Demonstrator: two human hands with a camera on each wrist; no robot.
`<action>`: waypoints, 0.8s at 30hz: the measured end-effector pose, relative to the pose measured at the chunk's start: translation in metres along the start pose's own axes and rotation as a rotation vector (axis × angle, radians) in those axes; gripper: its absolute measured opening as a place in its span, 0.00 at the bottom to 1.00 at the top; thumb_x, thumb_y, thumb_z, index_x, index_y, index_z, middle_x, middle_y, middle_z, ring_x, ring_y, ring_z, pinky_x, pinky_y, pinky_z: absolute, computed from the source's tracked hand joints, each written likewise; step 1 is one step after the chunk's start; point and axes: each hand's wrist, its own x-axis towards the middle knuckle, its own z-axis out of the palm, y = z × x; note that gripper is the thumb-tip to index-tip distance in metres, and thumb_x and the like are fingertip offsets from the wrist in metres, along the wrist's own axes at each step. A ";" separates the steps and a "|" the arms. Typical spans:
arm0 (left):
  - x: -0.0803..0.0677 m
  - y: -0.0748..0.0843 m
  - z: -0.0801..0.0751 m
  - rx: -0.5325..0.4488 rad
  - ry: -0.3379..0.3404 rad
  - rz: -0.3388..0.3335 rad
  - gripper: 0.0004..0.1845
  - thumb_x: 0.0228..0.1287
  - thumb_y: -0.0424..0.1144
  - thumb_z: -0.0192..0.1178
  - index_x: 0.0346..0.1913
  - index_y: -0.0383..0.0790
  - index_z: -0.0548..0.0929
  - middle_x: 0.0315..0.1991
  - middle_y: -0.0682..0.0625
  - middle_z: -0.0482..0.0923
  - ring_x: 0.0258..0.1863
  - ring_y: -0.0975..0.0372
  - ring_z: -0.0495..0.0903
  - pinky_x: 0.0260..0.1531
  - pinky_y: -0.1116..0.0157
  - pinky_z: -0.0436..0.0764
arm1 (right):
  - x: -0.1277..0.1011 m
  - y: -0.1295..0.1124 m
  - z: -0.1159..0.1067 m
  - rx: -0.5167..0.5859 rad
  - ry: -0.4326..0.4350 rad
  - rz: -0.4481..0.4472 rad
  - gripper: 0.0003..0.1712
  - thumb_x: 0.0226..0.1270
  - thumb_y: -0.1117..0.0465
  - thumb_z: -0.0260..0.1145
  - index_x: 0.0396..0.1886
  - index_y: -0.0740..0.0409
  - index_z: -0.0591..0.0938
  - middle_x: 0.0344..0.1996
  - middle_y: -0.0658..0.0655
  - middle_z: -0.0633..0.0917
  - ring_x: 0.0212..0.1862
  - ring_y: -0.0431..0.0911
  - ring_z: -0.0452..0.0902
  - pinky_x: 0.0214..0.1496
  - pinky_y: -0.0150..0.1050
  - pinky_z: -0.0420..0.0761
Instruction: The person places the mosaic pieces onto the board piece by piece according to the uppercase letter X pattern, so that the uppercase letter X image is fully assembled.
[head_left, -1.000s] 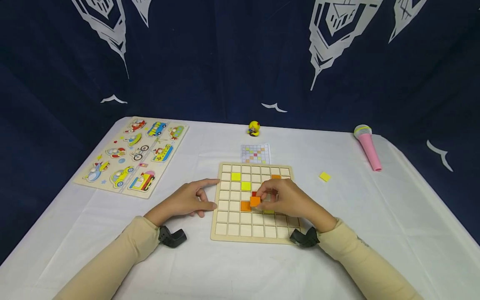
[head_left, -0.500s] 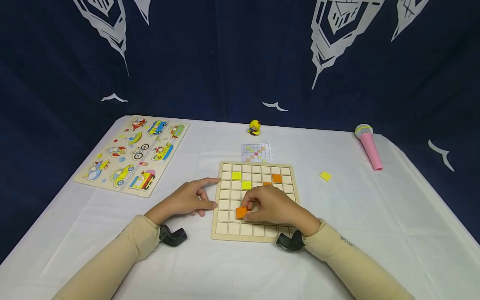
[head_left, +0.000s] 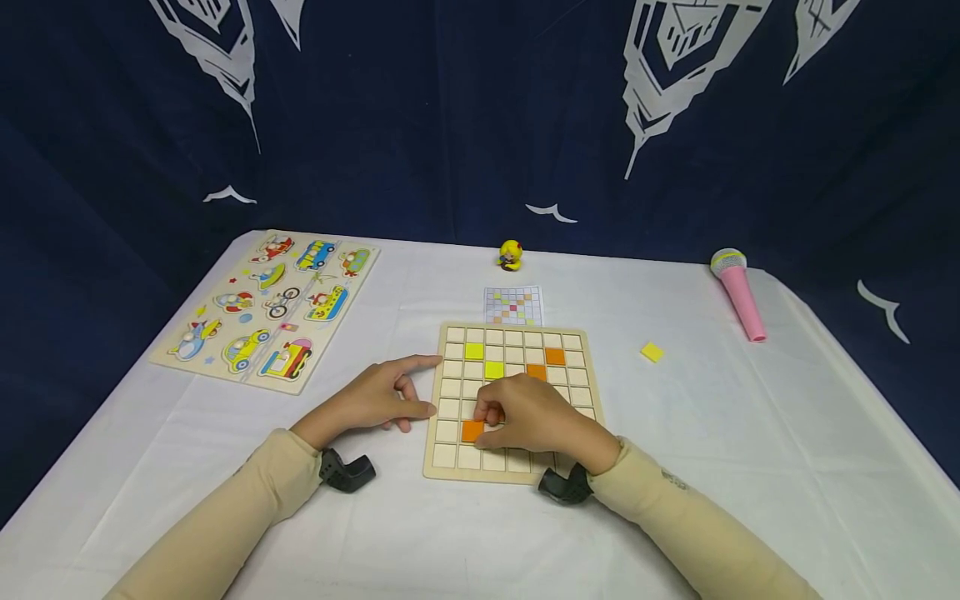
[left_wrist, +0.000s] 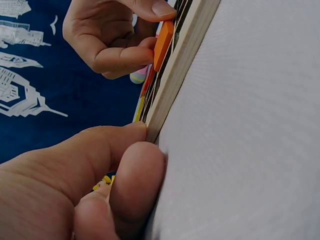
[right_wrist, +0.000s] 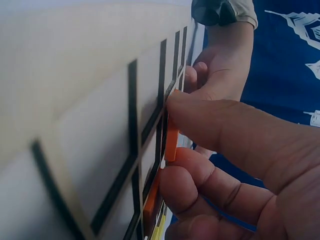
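A wooden grid board lies in front of me on the white cloth. My right hand pinches an orange tile over a lower-left cell. In the left wrist view the orange tile is tilted, with one edge raised off the board. The right wrist view shows the tile between my thumb and fingers. My left hand rests on the cloth, its fingers touching the board's left edge. Two yellow-green tiles and two orange tiles sit in upper cells.
A pattern card lies just behind the board, with a small yellow figure farther back. A loose yellow tile and a pink microphone lie at the right. A vehicle puzzle board lies at the left.
My right hand has carried the orange tile left and towards me, from the board's middle to a lower-left cell. The left hand has stayed in place.
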 end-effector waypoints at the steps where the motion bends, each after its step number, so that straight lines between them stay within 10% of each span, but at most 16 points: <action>1: 0.000 0.000 0.000 0.003 0.001 -0.001 0.42 0.66 0.39 0.76 0.81 0.42 0.71 0.26 0.49 0.82 0.18 0.62 0.82 0.19 0.69 0.74 | 0.001 0.000 0.000 -0.006 0.000 -0.001 0.11 0.59 0.61 0.85 0.32 0.51 0.87 0.26 0.43 0.80 0.31 0.34 0.71 0.36 0.31 0.74; 24: 0.001 0.002 0.001 0.012 0.002 -0.012 0.42 0.67 0.39 0.76 0.81 0.42 0.71 0.27 0.49 0.82 0.19 0.62 0.83 0.19 0.69 0.74 | -0.013 0.010 -0.019 0.074 0.033 -0.057 0.07 0.64 0.65 0.80 0.38 0.54 0.89 0.27 0.40 0.80 0.29 0.35 0.70 0.35 0.32 0.73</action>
